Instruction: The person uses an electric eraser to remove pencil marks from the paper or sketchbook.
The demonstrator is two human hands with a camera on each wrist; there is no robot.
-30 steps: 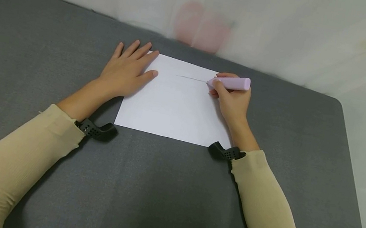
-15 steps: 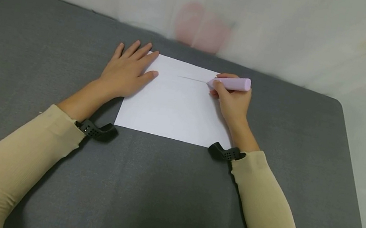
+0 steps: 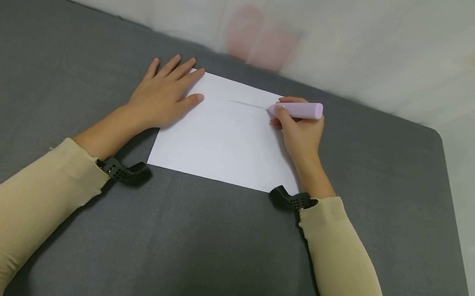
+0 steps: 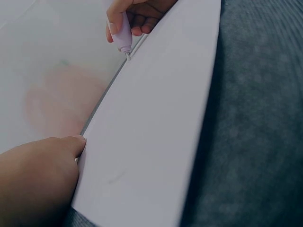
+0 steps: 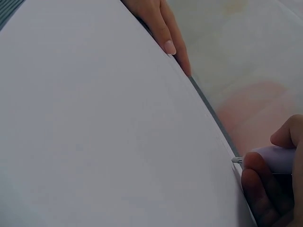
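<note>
Left hand [image 3: 162,95] is lying flat, fingers straight and slightly spread, pressing down the far-left corner of the white rectangular paper sheet [image 3: 224,140]. Thumb and index are resting on the paper, the other fingers are running off onto the fabric. In the left wrist view the left hand [image 4: 38,175] is touching the sheet [image 4: 151,142] right at its edge.

Right hand [image 3: 301,132] is gripping the pale lilac plastic marker [image 3: 298,109], fingers curled round the barrel near the tip. The barrel is chunky, smooth and cylindrical with a flat blunt back end, lying nearly level and pointing left. Its tip is touching the paper near the far-right edge, at the right end of the thin grey pen line [image 3: 247,103] running roughly parallel to the far edge. In the right wrist view the marker [image 5: 277,158] is showing a small white nib just above the sheet [image 5: 104,123]; thumb and fingers [image 5: 258,182] are wrapping it.

The paper is smooth, matte and lying flat in the middle of the dark grey fabric-covered table [image 3: 200,257], which has a fine woven texture and rounded far corners. Behind it is hanging a translucent white curtain [image 3: 379,35] with a blurred pink shape [image 3: 260,39] showing through.

Beige ribbed sleeves [image 3: 14,215] are covering both forearms, with perforated black wrist mounts [image 3: 122,169] at the cuffs.
</note>
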